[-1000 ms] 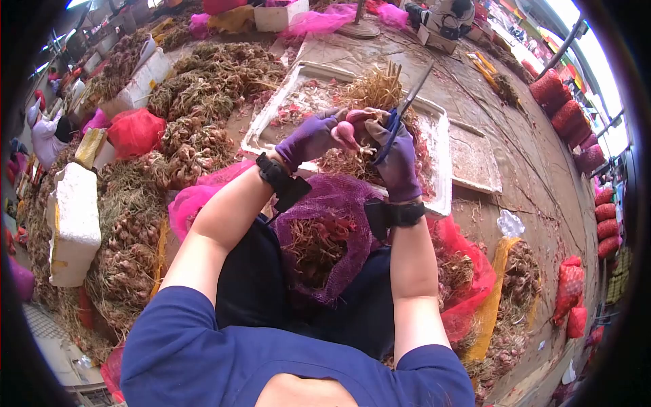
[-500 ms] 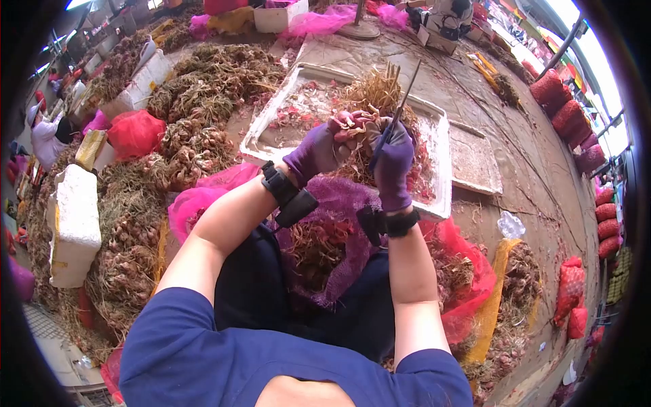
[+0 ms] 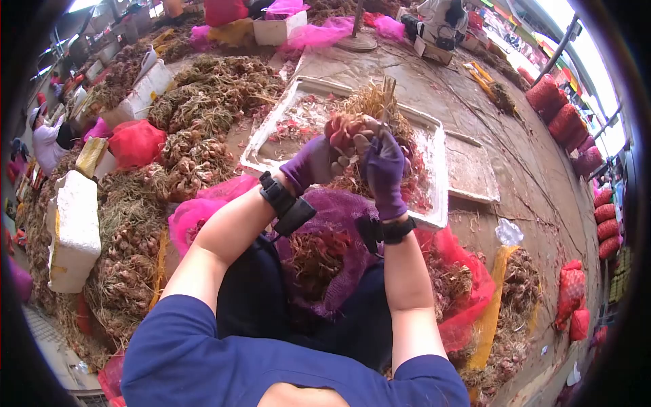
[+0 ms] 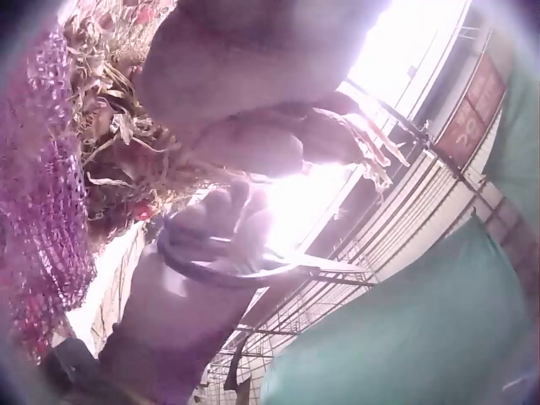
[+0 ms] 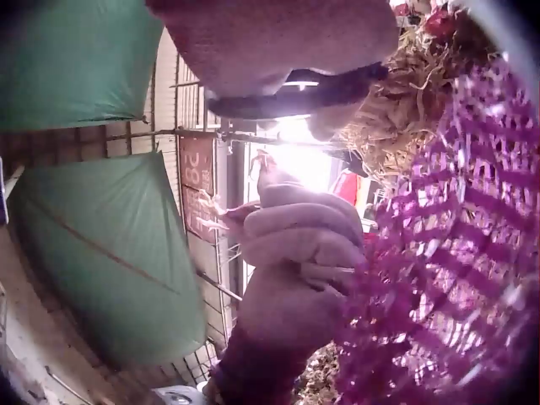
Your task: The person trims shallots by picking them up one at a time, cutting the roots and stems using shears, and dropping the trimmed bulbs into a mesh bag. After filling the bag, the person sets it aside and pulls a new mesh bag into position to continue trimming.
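Two gloved hands meet near twelve o'clock in front of you. Your left hand (image 3: 315, 161) curls its fingers round a few bulbs (image 3: 342, 133), which sit at its fingertips above the tray (image 3: 439, 193). Your right hand (image 3: 384, 166) works close against them from three o'clock, its fingers bent round the scissors (image 4: 207, 275). The head view hides most of the scissors; the left wrist view shows a handle loop round your fingers and a blade jutting toward three o'clock. You cannot tell how far the blades are apart. The right wrist view catches your left hand's folded fingers, with pale roots (image 5: 218, 211) sticking out toward nine o'clock.

Only the head view gives the wider layout: straw (image 3: 369, 102) in the tray just beyond the bulbs, a foam box (image 3: 76, 224) at nine o'clock, a red sack (image 3: 571, 295) at four. Your mesh bag (image 3: 342, 203) lies at six o'clock from your hands. Both wrist views look up at green sheets (image 5: 110, 253) and a red sign (image 4: 472, 105), outside the head view.
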`<state>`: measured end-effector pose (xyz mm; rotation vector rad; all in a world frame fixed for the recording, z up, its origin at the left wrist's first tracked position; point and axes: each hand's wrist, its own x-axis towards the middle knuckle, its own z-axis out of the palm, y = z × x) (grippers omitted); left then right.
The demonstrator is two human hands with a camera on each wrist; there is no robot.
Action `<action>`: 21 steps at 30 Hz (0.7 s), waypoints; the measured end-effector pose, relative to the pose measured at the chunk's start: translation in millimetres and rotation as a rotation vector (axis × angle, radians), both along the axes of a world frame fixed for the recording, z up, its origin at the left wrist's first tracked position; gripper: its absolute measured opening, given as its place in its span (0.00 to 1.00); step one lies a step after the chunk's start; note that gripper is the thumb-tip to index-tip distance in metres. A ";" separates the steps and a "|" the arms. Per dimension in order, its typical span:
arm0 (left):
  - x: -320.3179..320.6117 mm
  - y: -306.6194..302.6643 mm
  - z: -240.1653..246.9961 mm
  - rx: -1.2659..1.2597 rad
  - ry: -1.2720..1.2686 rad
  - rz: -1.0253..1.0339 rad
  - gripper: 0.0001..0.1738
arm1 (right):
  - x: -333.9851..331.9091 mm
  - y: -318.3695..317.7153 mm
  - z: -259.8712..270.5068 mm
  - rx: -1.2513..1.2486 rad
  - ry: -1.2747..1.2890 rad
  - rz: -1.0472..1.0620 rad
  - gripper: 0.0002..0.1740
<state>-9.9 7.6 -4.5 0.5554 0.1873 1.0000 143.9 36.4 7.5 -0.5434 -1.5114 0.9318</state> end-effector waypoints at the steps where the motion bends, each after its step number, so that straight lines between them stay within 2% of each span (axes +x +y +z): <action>1: 0.4 -1.5 0.1 -0.007 -0.003 -0.002 0.19 | 0.7 0.2 2.3 -0.007 -0.003 -0.002 0.08; 3: -2.9 -3.9 2.6 0.085 0.347 0.125 0.19 | 2.0 -1.1 7.1 -0.221 0.035 0.067 0.06; 4: 0.7 -10.2 14.9 -0.054 0.400 0.173 0.18 | 6.6 -15.2 25.5 -0.300 -0.030 0.088 0.06; 5: -1.4 -9.2 10.8 -0.054 0.400 0.174 0.18 | 7.7 -16.6 28.0 -0.300 -0.030 0.090 0.06; 8: -3.9 -5.6 1.1 0.071 0.426 0.228 0.18 | 15.5 -11.9 26.1 -0.480 0.107 0.314 0.07; 11: 1.0 -8.1 5.7 -0.035 0.331 0.247 0.17 | 15.8 -14.2 23.2 -0.501 0.145 0.287 0.07; 13: 1.1 -9.8 14.7 0.321 0.639 0.295 0.16 | 18.1 -13.3 22.9 -0.532 0.120 0.281 0.07; 14: -1.5 -6.8 15.0 0.324 0.637 0.297 0.16 | 18.6 -8.7 17.9 -0.641 0.219 0.302 0.08; 15: -5.9 -3.1 14.9 0.181 0.627 0.378 0.19 | 19.9 -3.9 12.9 -0.750 0.320 0.323 0.09; 16: -9.7 -1.5 14.2 0.035 0.614 0.457 0.23 | 24.0 1.3 9.2 -0.808 0.410 0.435 0.11; 17: -12.5 -3.6 16.4 0.037 0.611 0.459 0.23 | 27.9 7.5 1.8 -0.807 0.407 0.436 0.11; 19: -18.8 -5.9 21.7 0.337 0.602 0.506 0.34 | 30.2 14.5 -4.5 -0.934 0.586 0.716 0.13; 21: -18.8 -7.2 22.1 0.344 0.559 0.441 0.37 | 27.6 11.2 -6.0 -1.032 0.640 0.777 0.11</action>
